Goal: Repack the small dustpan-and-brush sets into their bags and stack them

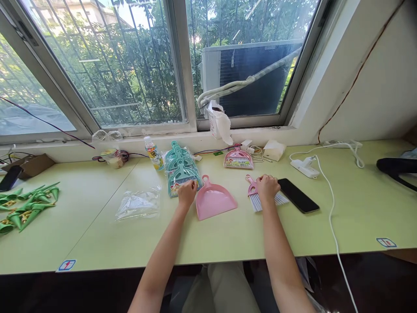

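Observation:
A pink mini dustpan (215,201) lies flat on the green table (228,237), straight ahead. My left hand (187,193) rests just left of its handle, fingers curled, against a bagged stack of teal brush-and-dustpan sets (180,170); what it holds is hidden. My right hand (267,188) lies on top of a small pink hand brush (257,198) with pale bristles, fingers bent over it. A packed pink set (238,159) sits further back near the window sill.
An empty clear plastic bag (138,204) lies to the left. A black phone (298,195) sits right of the brush. A drink bottle (153,153), white charger and cable (306,167), and green cone-shaped items (28,204) are also on the table.

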Tool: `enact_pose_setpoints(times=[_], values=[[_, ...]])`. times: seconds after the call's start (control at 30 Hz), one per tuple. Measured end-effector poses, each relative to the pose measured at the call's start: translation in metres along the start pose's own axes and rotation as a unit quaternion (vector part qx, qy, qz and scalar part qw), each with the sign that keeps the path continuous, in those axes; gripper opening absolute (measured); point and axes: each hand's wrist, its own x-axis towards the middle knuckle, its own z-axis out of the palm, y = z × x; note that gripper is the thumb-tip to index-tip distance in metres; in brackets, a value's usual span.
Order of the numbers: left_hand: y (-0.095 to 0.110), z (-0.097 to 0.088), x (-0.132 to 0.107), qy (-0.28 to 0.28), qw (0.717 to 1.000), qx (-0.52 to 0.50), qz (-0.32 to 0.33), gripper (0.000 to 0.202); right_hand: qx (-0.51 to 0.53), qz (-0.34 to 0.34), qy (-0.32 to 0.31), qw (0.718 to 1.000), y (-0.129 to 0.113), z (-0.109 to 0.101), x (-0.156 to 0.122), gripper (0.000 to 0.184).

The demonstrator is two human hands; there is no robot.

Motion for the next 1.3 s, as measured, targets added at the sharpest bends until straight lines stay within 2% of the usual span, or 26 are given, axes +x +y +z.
enact_pose_setpoints(times=[0.07, 0.17, 0.27, 0.43, 0.57, 0.67, 0.73, 0.8, 0.87, 0.97, 1.03, 1.1, 1.2, 1.27, 1.3], values=[[0.003, 0.000, -0.001, 0.007, 0.999, -0.001, 0.042, 0.033, -0.005, -0.016, -0.006, 1.000, -0.002, 0.001, -0.001, 0.036], [0.007, 0.002, -0.004, -0.011, 0.996, 0.012, 0.092, 0.030, -0.028, -0.019, -0.067, 0.997, -0.001, 0.004, -0.001, 0.037], [0.008, 0.005, -0.005, -0.051, 0.992, 0.024, 0.111, 0.025, -0.043, -0.005, -0.100, 0.994, 0.003, 0.005, 0.000, 0.034], [0.008, 0.008, -0.006, -0.083, 0.989, 0.040, 0.118, 0.024, -0.053, -0.010, -0.109, 0.993, 0.007, 0.006, 0.000, 0.032], [0.012, 0.009, -0.007, -0.100, 0.987, 0.057, 0.111, 0.028, -0.044, -0.016, -0.084, 0.995, 0.003, 0.004, -0.001, 0.035], [0.018, 0.009, -0.010, -0.135, 0.984, 0.060, 0.101, 0.034, 0.012, -0.027, -0.004, 1.000, -0.002, -0.007, 0.000, 0.035], [0.025, 0.011, -0.014, -0.163, 0.980, 0.047, 0.105, 0.038, 0.064, -0.058, 0.046, 0.995, -0.008, -0.018, -0.001, 0.035], [0.034, 0.014, -0.020, -0.184, 0.975, 0.016, 0.125, 0.040, 0.108, -0.116, 0.034, 0.987, -0.017, -0.029, -0.005, 0.034], [0.042, 0.019, -0.027, -0.196, 0.968, -0.023, 0.158, 0.042, 0.128, -0.203, -0.041, 0.970, -0.028, -0.038, -0.014, 0.030], [0.050, 0.026, -0.034, -0.209, 0.952, -0.056, 0.219, 0.042, 0.104, -0.332, -0.151, 0.925, -0.047, -0.041, -0.033, 0.020], [0.049, 0.027, -0.034, -0.190, 0.948, -0.051, 0.249, 0.040, 0.075, -0.377, -0.176, 0.906, -0.058, -0.039, -0.044, 0.016], [0.044, 0.025, -0.029, -0.131, 0.954, -0.027, 0.268, 0.035, 0.060, -0.398, -0.178, 0.898, -0.065, -0.035, -0.052, 0.015], [0.030, 0.019, -0.019, -0.011, 0.957, 0.021, 0.290, 0.024, 0.048, -0.409, -0.178, 0.894, -0.069, -0.031, -0.056, 0.015], [0.021, 0.016, -0.013, 0.032, 0.946, 0.036, 0.320, 0.025, 0.047, -0.406, -0.184, 0.894, -0.069, -0.028, -0.055, 0.014], [0.018, 0.016, -0.011, 0.037, 0.938, 0.034, 0.343, 0.028, 0.050, -0.404, -0.188, 0.894, -0.069, -0.028, -0.055, 0.014]])
